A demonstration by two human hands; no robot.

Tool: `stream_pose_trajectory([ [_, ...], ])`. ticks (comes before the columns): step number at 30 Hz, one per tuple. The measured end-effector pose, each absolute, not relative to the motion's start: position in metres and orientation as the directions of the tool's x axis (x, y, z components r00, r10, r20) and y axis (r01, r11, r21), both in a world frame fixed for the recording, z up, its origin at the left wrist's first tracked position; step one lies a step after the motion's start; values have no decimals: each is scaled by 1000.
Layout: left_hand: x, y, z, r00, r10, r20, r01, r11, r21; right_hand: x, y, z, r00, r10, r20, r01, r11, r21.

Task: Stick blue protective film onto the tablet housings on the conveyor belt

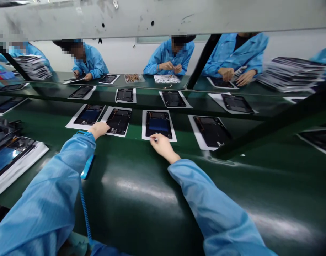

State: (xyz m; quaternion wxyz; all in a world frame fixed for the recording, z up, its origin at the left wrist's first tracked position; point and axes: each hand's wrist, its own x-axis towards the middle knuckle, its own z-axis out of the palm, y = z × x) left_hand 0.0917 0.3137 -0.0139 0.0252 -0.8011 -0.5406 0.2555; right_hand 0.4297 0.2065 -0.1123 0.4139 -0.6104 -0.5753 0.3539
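My left hand [99, 130] has its fingers closed at the left edge of an opened black tablet housing [118, 121], which lies on a white sheet. My right hand [163, 145] is by the lower edge of another opened tablet housing [159, 124], one with a blue panel, also on white paper. Its thumb and fingers are drawn together; whatever is between them is too small to make out. Left of my left hand lies a further blue-panelled tablet housing [89, 114] on its sheet. A blue wristband with a coiled cord is on my left wrist.
A black tablet housing [211, 131] lies right of my hands, beside a dark slanted post [269, 124]. A stack of tablet parts and paper [21, 170] is at the left. A blue strip [87, 167] lies under my left forearm. Co-workers in blue coats sit across the green bench [136, 206].
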Motion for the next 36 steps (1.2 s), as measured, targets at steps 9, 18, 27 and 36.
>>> stream_pose_trajectory([
  [9, 105, 251, 47, 394, 881, -262, 824, -464, -323, 312, 193, -98, -207, 964, -168, -171, -205, -964],
  [18, 77, 57, 29, 517, 764, -386, 814, -578, -53, 336, 86, -89, -298, 925, -235, -272, -318, -908],
  [27, 4, 100, -29, -71, 984, -164, 988, 91, 122, 427, -20, -91, -199, 901, -386, -115, -412, -904],
  [36, -12, 123, -38, -95, 951, -295, 954, 172, 247, 452, -31, -105, -73, 934, -350, 378, -299, -876],
])
